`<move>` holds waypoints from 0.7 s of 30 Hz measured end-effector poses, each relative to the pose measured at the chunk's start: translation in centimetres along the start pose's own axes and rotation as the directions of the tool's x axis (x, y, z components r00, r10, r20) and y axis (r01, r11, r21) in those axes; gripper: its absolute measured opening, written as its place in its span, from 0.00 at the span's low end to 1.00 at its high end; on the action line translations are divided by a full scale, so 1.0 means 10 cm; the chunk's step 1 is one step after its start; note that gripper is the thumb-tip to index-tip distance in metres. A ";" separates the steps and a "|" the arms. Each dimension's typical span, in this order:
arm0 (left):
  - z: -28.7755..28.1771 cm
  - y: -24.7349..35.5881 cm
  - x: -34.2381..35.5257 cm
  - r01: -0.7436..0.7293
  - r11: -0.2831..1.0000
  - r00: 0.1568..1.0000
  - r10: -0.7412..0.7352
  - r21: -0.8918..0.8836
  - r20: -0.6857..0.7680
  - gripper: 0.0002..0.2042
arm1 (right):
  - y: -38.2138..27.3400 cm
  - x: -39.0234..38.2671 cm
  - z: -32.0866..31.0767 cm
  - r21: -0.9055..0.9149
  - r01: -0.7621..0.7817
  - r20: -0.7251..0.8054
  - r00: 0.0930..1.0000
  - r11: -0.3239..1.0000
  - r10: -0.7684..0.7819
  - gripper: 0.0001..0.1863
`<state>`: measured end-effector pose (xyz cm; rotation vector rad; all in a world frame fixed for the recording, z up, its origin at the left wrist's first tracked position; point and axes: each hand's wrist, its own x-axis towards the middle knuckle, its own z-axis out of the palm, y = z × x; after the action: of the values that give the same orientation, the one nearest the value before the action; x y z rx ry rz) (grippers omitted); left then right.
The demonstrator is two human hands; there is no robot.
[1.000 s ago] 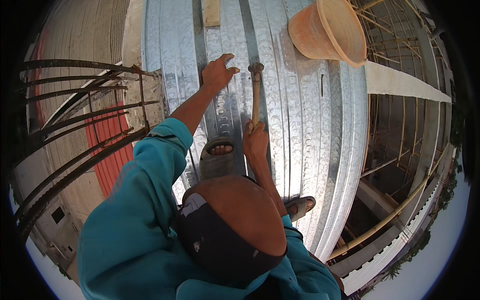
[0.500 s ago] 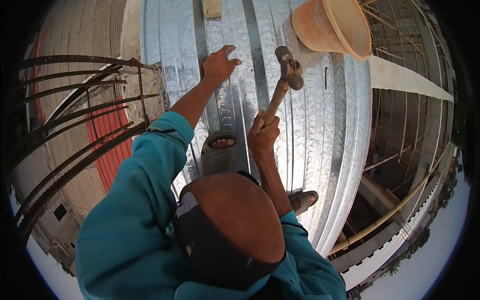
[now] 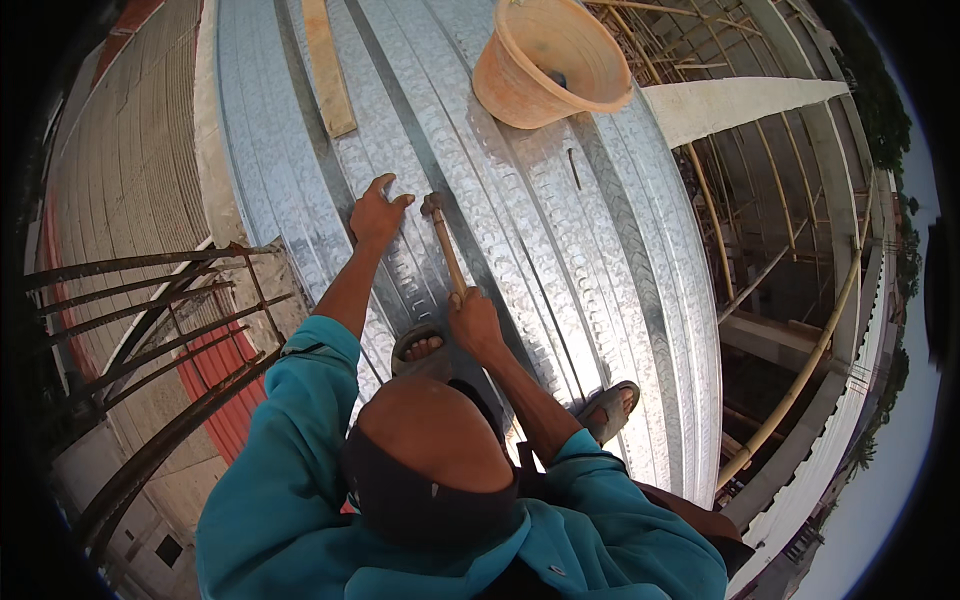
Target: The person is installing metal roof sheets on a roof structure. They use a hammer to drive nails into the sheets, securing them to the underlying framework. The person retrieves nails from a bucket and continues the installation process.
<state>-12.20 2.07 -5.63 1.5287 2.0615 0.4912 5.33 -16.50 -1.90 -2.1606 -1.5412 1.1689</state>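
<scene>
My right hand (image 3: 474, 322) is closed around the wooden handle of a hammer (image 3: 447, 250). The hammer's dark metal head is low over the ribbed galvanized metal decking (image 3: 560, 300), just right of my left thumb tip. My left hand (image 3: 378, 215) is over a rib of the decking, thumb and forefinger curved apart with a visible gap. Its other fingers are curled, and their inner side is hidden. No object shows between the thumb and forefinger.
A wooden plank (image 3: 330, 90) lies ahead on the decking, and an orange bucket (image 3: 540, 70) stands to its right. A thin dark rod (image 3: 573, 168) is near the bucket. Rusty rebar (image 3: 150, 290) juts in at left. Bamboo scaffolding (image 3: 780, 180) fills the drop at right.
The hammer has come down from a raised position to beside my left thumb. The view has turned, so the bucket and plank appear farther left. My left hand keeps its curved shape.
</scene>
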 end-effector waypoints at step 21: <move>0.32 1.40 -0.88 0.528 0.535 0.752 0.065 -0.659 0.656 0.22 | 1.03 0.01 -1.79 0.342 -0.116 -0.143 0.974 0.933 0.173 0.29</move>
<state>2.38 -2.23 1.52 0.6354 1.1671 0.6129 25.22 -16.32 3.56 -2.1075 -1.0421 1.1548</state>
